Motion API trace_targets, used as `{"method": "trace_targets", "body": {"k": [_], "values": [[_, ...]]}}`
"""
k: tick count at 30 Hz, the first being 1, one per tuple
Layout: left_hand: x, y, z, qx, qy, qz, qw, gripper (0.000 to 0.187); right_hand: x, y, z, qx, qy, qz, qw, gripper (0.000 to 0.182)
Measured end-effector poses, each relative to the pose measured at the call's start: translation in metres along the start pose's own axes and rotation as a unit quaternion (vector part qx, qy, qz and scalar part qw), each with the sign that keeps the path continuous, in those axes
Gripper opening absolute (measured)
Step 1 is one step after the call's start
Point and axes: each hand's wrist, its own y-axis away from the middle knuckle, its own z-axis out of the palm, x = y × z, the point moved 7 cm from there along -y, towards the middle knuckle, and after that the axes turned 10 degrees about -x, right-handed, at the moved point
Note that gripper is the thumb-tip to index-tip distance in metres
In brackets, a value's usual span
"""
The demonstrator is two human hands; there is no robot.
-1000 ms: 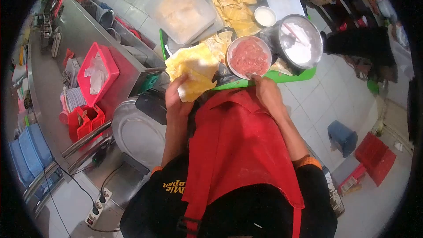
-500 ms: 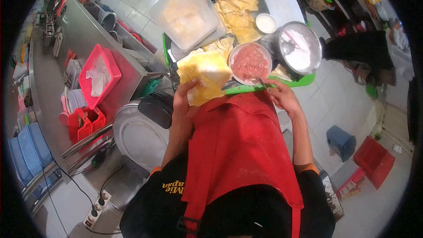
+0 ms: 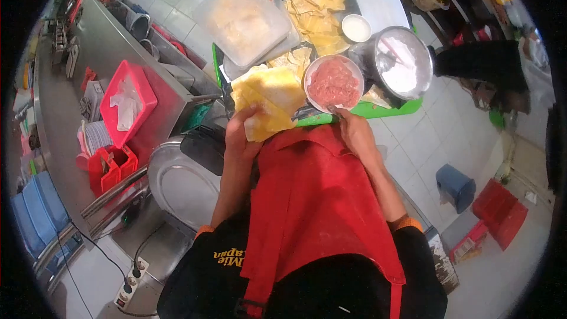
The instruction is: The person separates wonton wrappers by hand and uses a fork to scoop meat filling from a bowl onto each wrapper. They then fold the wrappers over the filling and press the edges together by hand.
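My left hand (image 3: 241, 136) grips the near left edge of a stack of thin yellow sheets (image 3: 274, 91). My right hand (image 3: 354, 133) is closed around a small utensil (image 3: 335, 109), whose tip is at the near rim of a white bowl of pink minced filling (image 3: 333, 82). Right of that bowl stands a metal bowl of white powder (image 3: 401, 62). A small white cup (image 3: 357, 28) sits behind the filling. More folded yellow sheets (image 3: 316, 9) lie at the back, beside a translucent lidded container (image 3: 242, 20).
Under these things is a green-edged tray (image 3: 396, 110). On the left a steel counter (image 3: 65, 106) holds a pink basket (image 3: 147, 91) and a red holder (image 3: 112, 171). A round metal lid (image 3: 183, 183) is near my left forearm. A blue bin (image 3: 455, 186) stands on the floor at right.
My right hand has moved left with the utensil, toward the near rim of the filling bowl. My left hand and the yellow sheets have shifted slightly left.
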Motion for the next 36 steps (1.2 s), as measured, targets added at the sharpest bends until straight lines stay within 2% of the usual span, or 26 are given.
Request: {"method": "trace_targets", "body": {"k": [2, 4, 8, 10, 11, 12, 13, 14, 15, 16, 19, 20, 22, 23, 27, 30, 33, 35, 36], "values": [[0.0, 0.003, -0.003, 0.014, -0.011, 0.013, 1.0, 0.05, 0.002, -0.001, -0.002, -0.005, -0.001, -0.02, 1.0, 0.029], [0.002, 0.003, -0.002, -0.01, -0.029, 0.022, 0.999, 0.053, 0.003, -0.004, -0.009, -0.02, -0.038, 0.012, 0.999, 0.028], [0.001, 0.002, -0.01, 0.01, -0.035, 0.029, 0.999, 0.052, 0.01, -0.008, -0.005, -0.021, -0.039, 0.011, 0.999, 0.027], [0.0, 0.006, -0.005, 0.011, -0.032, 0.03, 0.999, 0.052, 0.025, 0.0, -0.016, -0.091, -0.086, -0.008, 0.992, 0.028], [-0.001, 0.004, -0.006, 0.007, -0.033, 0.03, 0.999, 0.052, 0.041, 0.004, -0.016, -0.144, -0.177, 0.033, 0.973, 0.031], [-0.003, 0.003, -0.01, 0.006, -0.035, 0.024, 0.999, 0.052, 0.038, 0.006, -0.026, -0.14, -0.176, 0.032, 0.974, 0.031], [-0.004, 0.002, -0.01, 0.006, -0.037, 0.019, 0.999, 0.052, 0.037, 0.012, -0.034, -0.17, -0.305, 0.101, 0.932, 0.033], [-0.005, 0.0, -0.008, 0.003, -0.038, 0.021, 0.999, 0.052, 0.03, 0.02, -0.04, -0.196, -0.427, 0.166, 0.867, 0.035], [-0.007, -0.002, 0.0, -0.01, -0.039, 0.008, 0.999, 0.051, 0.011, 0.025, -0.049, -0.164, -0.469, 0.179, 0.849, 0.034], [-0.01, -0.003, 0.007, -0.024, -0.041, -0.003, 0.999, 0.051, 0.002, 0.028, -0.05, -0.164, -0.469, 0.175, 0.85, 0.034], [-0.018, -0.008, 0.021, -0.021, -0.037, -0.021, 0.999, 0.049, -0.021, 0.026, -0.061, -0.101, -0.549, 0.031, 0.829, 0.023], [-0.019, -0.009, 0.029, -0.024, -0.039, -0.02, 0.999, 0.049, -0.027, 0.026, -0.061, -0.099, -0.55, 0.027, 0.829, 0.023], [-0.021, -0.01, 0.055, -0.071, -0.057, -0.039, 0.995, 0.048, -0.047, 0.025, -0.073, -0.06, -0.531, -0.054, 0.844, 0.023], [-0.023, -0.011, 0.054, -0.073, -0.071, -0.05, 0.994, 0.048, -0.049, 0.024, -0.075, -0.054, -0.537, -0.062, 0.84, 0.023], [-0.029, -0.013, 0.07, -0.098, -0.075, -0.068, 0.99, 0.048, -0.058, 0.02, -0.084, -0.035, -0.504, -0.082, 0.859, 0.021], [-0.028, -0.013, 0.077, -0.11, -0.061, -0.058, 0.99, 0.048, -0.058, 0.015, -0.076, -0.079, -0.475, -0.077, 0.873, 0.021], [-0.027, -0.011, 0.08, -0.113, -0.08, -0.055, 0.989, 0.047, -0.061, 0.015, -0.071, -0.103, -0.495, -0.06, 0.861, 0.015], [-0.027, -0.011, 0.08, -0.118, -0.079, -0.047, 0.989, 0.047, -0.073, 0.017, -0.089, 0.046, -0.278, -0.144, 0.949, 0.011], [-0.026, -0.01, 0.082, -0.118, -0.079, -0.045, 0.989, 0.047, -0.081, 0.019, -0.092, 0.044, -0.278, -0.145, 0.949, 0.011]]}}
